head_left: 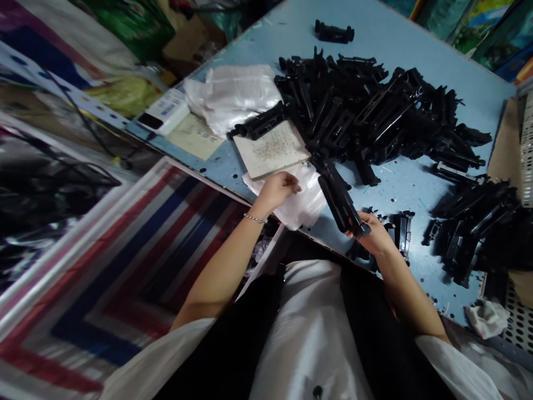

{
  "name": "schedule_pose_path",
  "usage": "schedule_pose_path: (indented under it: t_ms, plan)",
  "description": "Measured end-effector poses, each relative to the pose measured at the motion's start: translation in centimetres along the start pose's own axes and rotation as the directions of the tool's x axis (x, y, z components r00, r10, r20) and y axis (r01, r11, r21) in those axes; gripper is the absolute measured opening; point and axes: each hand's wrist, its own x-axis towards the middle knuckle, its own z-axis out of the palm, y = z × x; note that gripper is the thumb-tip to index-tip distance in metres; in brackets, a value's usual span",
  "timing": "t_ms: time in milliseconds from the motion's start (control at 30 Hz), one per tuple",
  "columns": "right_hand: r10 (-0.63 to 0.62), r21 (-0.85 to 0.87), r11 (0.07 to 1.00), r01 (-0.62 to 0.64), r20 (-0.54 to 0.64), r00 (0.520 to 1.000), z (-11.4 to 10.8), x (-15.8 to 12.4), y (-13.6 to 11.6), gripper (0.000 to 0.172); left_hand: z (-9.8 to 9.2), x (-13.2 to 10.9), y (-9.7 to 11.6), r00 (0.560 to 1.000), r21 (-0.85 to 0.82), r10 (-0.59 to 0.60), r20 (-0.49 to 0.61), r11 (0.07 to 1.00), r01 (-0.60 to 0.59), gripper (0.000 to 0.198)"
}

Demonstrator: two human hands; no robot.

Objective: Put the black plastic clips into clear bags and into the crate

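My right hand grips the near end of a long black plastic part, which slants away to the upper left over the table's front edge. My left hand, a beaded bracelet on its wrist, is closed with its fingers curled above a stack of thin white plastic bags. Whether anything sits between those fingers is hidden. Just beyond that hand lies a pale square board with brownish specks on top. Another black part rests across the board's far edge.
A large heap of black parts covers the middle of the blue table. More parts pile up at the right. White folded bags and a white box lie at the left. A striped sheet hangs below.
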Motion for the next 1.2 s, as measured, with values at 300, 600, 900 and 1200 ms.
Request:
schedule_pose_path:
  t_ms: [300, 600, 900, 1200]
  plan:
    - [0.258, 0.361, 0.887, -0.288, 0.129, 0.957, 2.7, 1.5, 3.4, 0.032, -0.1, -0.3, -1.1, 0.980, 0.244, 0.175, -0.093, 0.958, -0.148, 0.012]
    - [0.311, 0.435, 0.819, -0.375, 0.213, 0.926, 2.6, 1.7, 4.1, 0.024, -0.9, -5.0, 1.8, 0.825, 0.626, 0.536, 0.178, 0.586, -0.515, 0.052]
    - [-0.228, -0.291, 0.938, 0.191, -0.099, 0.969, 4.2, 1.2, 4.4, 0.020, 4.6, -12.1, 2.6, 0.649, 0.369, 0.611, 0.452, 0.535, -0.760, 0.078]
    - [-0.387, -0.877, 0.291, 0.382, 0.257, 0.886, -0.4, -2.9, -0.3, 0.035, -5.1, -16.9, 2.9, 0.885, 0.641, 0.267, 0.381, 0.614, -0.461, 0.039]
